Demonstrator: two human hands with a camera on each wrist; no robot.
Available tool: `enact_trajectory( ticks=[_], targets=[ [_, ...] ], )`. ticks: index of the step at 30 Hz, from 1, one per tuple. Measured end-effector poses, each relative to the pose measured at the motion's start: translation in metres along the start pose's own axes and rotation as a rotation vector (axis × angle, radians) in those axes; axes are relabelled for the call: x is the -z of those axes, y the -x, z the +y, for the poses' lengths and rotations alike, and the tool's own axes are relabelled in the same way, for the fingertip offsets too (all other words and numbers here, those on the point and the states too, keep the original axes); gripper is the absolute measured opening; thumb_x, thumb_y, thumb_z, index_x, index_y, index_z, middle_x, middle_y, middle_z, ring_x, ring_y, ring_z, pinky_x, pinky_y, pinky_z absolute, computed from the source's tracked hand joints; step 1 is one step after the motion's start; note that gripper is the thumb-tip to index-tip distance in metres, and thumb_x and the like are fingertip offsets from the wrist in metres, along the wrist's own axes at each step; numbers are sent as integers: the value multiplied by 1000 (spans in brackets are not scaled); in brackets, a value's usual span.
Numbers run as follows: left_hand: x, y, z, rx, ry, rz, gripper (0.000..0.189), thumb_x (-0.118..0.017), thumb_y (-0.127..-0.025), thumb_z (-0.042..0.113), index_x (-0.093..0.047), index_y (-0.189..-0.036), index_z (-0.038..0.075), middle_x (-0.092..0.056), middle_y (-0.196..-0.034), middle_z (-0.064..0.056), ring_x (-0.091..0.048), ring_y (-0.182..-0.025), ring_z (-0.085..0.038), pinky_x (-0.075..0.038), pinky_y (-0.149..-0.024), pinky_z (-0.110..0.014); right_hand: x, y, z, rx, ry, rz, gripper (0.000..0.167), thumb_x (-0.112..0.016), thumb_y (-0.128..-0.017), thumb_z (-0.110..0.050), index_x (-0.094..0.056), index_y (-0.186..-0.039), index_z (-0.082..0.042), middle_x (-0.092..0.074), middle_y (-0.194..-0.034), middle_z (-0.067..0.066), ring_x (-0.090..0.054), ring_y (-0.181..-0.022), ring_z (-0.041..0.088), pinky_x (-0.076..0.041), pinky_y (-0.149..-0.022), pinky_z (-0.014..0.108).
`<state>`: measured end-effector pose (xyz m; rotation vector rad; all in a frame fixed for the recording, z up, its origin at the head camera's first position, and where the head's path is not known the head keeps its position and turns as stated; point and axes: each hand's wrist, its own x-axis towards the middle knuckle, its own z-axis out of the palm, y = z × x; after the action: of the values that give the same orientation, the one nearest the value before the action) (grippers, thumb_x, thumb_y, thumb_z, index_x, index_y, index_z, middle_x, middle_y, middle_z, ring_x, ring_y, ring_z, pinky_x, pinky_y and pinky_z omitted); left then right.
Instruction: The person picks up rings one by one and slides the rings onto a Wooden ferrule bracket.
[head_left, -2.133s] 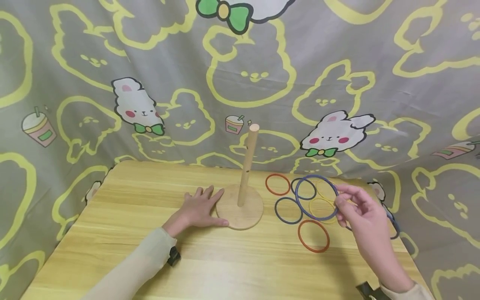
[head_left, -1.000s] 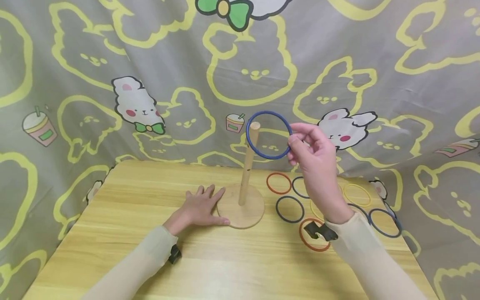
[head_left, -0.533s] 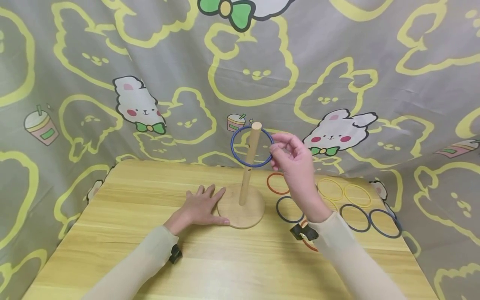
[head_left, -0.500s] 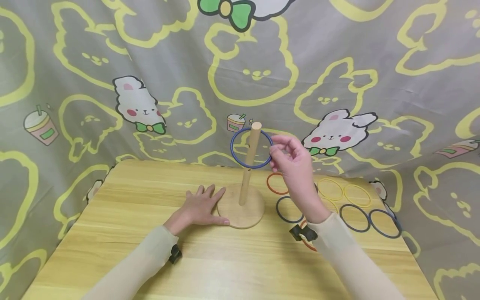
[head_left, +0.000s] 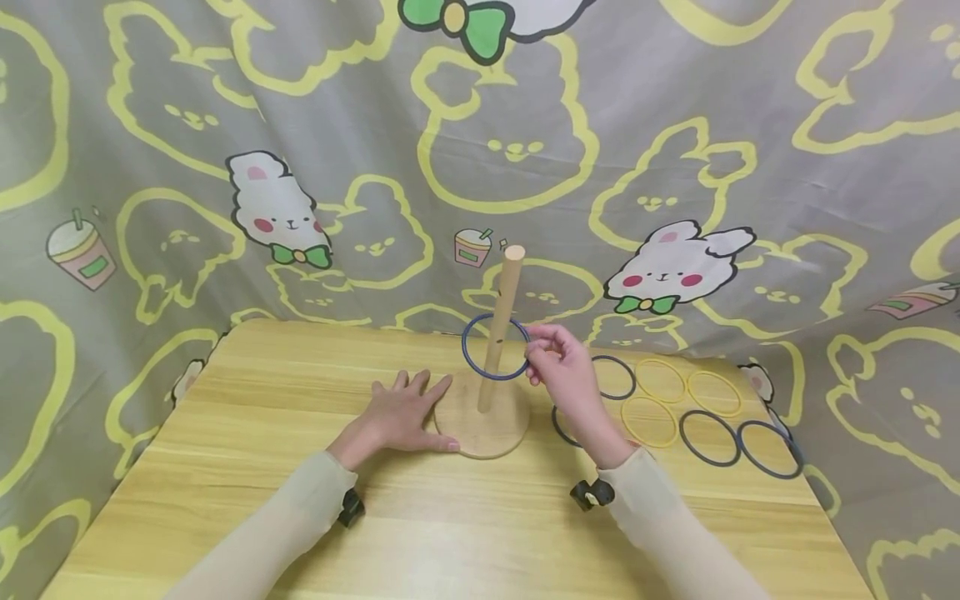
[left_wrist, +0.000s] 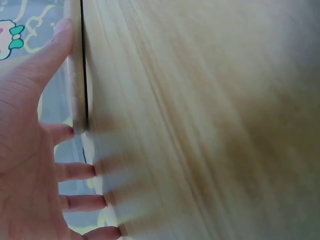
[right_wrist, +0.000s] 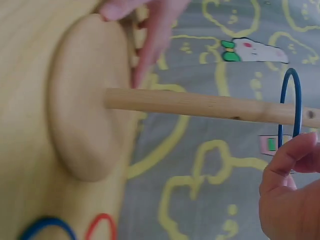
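A round wooden base (head_left: 491,437) with an upright wooden peg (head_left: 507,292) stands mid-table. My right hand (head_left: 566,375) pinches the right side of a thin blue ring (head_left: 463,348) between thumb and fingers. That ring encircles the peg partway down, above the base, as the right wrist view confirms with the blue ring (right_wrist: 298,100) around the shaft. My left hand (head_left: 401,421) lies on the table with fingers spread, thumb and forefinger touching the base's left edge. In the left wrist view, fingertips of the left hand (left_wrist: 25,150) rest on the tabletop.
Right of the base lie several loose rings, among them a blue ring (head_left: 634,383), a yellow ring (head_left: 686,387) and another blue ring (head_left: 739,437). My right hand and forearm partly hide some. A red ring (right_wrist: 103,216) shows in the right wrist view. A patterned curtain (head_left: 360,125) hangs behind the table.
My right hand has carried the blue ring from the rings at right, up to the peg's top, and then down around the peg. My left hand has stayed at the base.
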<state>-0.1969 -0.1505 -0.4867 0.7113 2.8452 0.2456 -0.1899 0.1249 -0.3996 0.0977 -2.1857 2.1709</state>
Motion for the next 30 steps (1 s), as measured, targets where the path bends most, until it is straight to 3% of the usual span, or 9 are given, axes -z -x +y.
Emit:
enact_trajectory(
  ticks=[6,15,22,27,30],
  targets=[
    [-2,-3,-3,8,-15,-23,122,-64,-84,92,-26,-176,22,-33,-171,-23,-40,-142,-46,-37,-100,-83,-2,3,30,-29,98,-29,30,-63,-100,7,-67,-130,8,-63,-94,9,-64,-69,14,-55,-62,21],
    [1,-1,0,4,4,-5,121,-68,-84,88,-31,-175,18,-37,-168,-25,-42,-139,-47,-39,-97,-80,-5,5,62,-96,188,-76,30,-63,-99,9,-65,-129,10,-64,-99,20,-65,-66,19,-54,-58,22],
    [4,0,3,6,3,-7,119,-70,-85,86,-33,-174,17,-38,-167,-25,-43,-138,-47,-38,-98,-83,-5,7,83,-140,300,-115,23,-64,-103,5,-66,-126,6,-63,-93,9,-64,-67,17,-53,-58,22],
    [3,0,4,7,6,-12,119,-70,-85,86,-32,-174,17,-37,-168,-26,-42,-142,-49,-36,-100,-85,-5,10,91,-146,439,-143,22,-62,-102,2,-66,-123,2,-66,-88,7,-65,-66,15,-50,-57,21],
    [3,1,4,7,6,-10,119,-70,-85,86,-32,-174,17,-36,-168,-26,-42,-143,-50,-36,-100,-85,-4,9,94,-155,467,-154,23,-62,-100,3,-66,-122,1,-67,-88,7,-65,-66,15,-51,-58,21]
  ],
)
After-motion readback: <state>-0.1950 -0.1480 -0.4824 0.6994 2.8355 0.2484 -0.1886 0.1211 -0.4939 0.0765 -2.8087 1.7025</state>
